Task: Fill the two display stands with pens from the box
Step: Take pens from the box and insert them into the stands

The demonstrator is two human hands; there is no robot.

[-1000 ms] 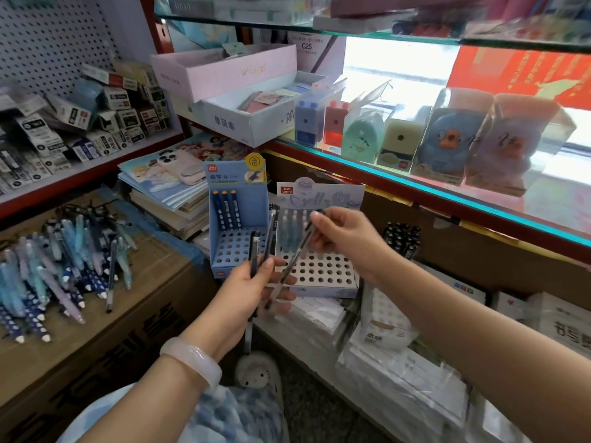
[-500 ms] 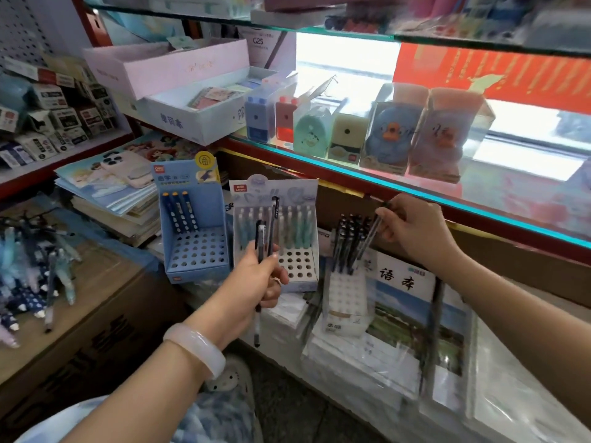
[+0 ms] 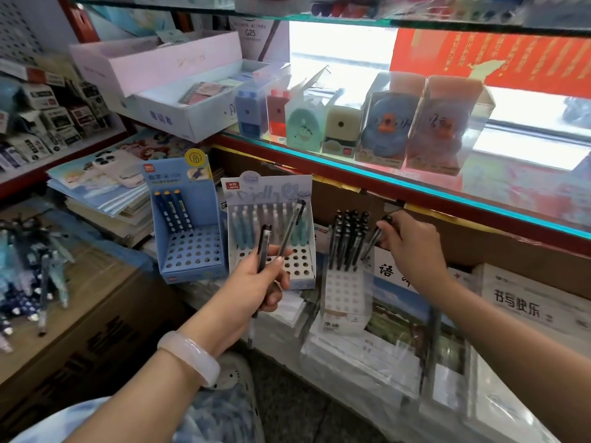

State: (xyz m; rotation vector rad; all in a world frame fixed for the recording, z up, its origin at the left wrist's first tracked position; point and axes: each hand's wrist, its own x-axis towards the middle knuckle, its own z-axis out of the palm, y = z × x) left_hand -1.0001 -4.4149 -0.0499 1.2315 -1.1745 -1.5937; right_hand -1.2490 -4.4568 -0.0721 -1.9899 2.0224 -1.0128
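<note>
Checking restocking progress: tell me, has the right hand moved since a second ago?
Yes. The right hand went rightward from the pale stand to the black-pen stand.

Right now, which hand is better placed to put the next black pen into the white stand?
The right hand. It already pinches a black pen beside the white stand with the black pens. The left hand holds two spare pens further away, by the middle stand.

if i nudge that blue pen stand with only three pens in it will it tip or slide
The blue stand looks like thin cardboard, nearly empty, so probably light and likely to slide. Its tall back panel and three pens standing at the rear might tip it backward.
</note>
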